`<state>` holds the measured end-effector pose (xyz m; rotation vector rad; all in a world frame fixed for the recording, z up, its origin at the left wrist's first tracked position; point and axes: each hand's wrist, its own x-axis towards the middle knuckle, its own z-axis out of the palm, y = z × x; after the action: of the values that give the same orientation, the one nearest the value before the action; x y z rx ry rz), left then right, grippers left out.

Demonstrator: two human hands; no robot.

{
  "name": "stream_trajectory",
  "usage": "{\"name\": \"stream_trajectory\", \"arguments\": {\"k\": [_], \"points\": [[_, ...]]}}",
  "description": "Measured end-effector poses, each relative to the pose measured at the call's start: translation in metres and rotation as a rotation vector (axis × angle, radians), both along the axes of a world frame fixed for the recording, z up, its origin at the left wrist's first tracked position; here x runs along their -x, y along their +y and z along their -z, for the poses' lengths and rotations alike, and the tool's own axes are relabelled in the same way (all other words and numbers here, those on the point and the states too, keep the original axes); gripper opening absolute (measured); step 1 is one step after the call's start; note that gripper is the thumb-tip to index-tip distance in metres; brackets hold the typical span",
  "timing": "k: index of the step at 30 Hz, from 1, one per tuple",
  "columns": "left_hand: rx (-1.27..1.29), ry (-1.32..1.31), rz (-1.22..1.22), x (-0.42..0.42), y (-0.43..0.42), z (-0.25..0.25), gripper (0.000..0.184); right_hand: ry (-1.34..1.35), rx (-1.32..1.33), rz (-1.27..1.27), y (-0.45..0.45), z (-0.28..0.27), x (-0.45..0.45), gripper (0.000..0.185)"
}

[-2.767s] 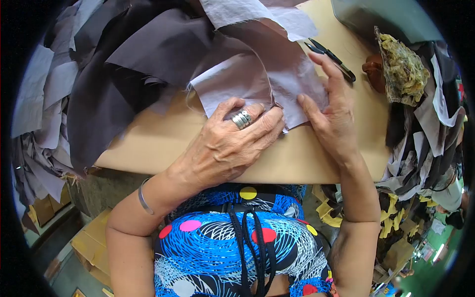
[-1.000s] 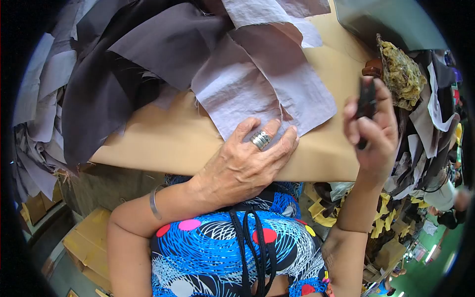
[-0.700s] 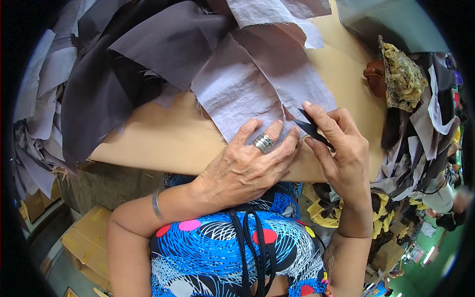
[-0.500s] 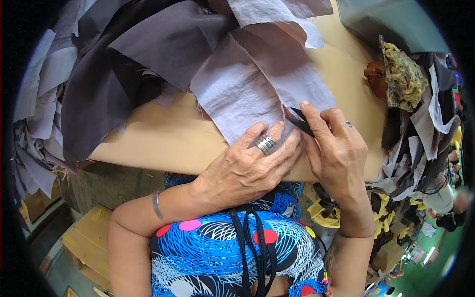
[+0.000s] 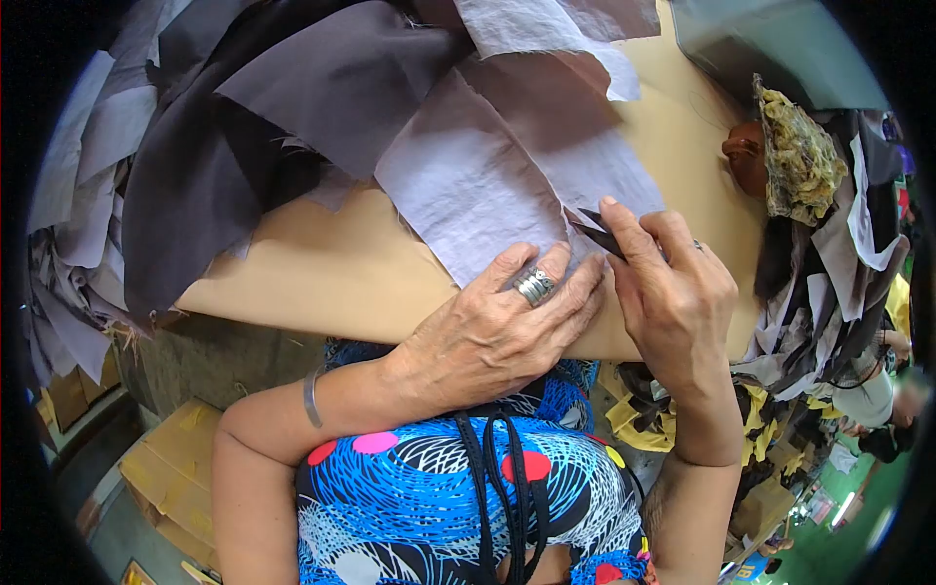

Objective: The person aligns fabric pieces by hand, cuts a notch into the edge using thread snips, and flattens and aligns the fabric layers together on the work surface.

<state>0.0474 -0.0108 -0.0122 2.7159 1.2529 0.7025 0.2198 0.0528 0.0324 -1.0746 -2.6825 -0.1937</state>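
A seamed cloth piece (image 5: 473, 180), pale mauve on its left part, lies on the tan table in front of me. My left hand (image 5: 512, 307), with a wide silver ring, holds the near end of this cloth, fingers bent over it at the seam. My right hand (image 5: 673, 278) grips small black thread snips (image 5: 597, 232) between thumb and fingers. Their dark blades point left at the seam, just beyond my left fingertips. Part of the snips is hidden inside my right hand, and so is the cloth under my left fingers.
Dark brown cloth pieces (image 5: 331, 88) are heaped at the back left. On the right stand a brown pot-like object (image 5: 747, 156) and a rough yellowish clump on a board (image 5: 799, 156). Cloth scraps (image 5: 838, 263) hang beyond the right edge. A cardboard box (image 5: 180, 473) sits at lower left.
My right hand and the snips have shifted slightly to the right, and the blades look closer together. My left hand has moved a little to the right, still on the cloth.
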Motion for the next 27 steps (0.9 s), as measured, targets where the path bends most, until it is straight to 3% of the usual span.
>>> {"name": "stream_trajectory", "arguments": {"k": [14, 27], "points": [[0.002, 0.034, -0.006, 0.0, 0.0, -0.001, 0.044, 0.01, -0.034, -0.004, 0.0, 0.001, 0.001, 0.037], [0.018, -0.029, 0.03, 0.0, 0.002, -0.003, 0.031, 0.038, -0.106, -0.065, 0.013, 0.014, 0.02, 0.037]]}}
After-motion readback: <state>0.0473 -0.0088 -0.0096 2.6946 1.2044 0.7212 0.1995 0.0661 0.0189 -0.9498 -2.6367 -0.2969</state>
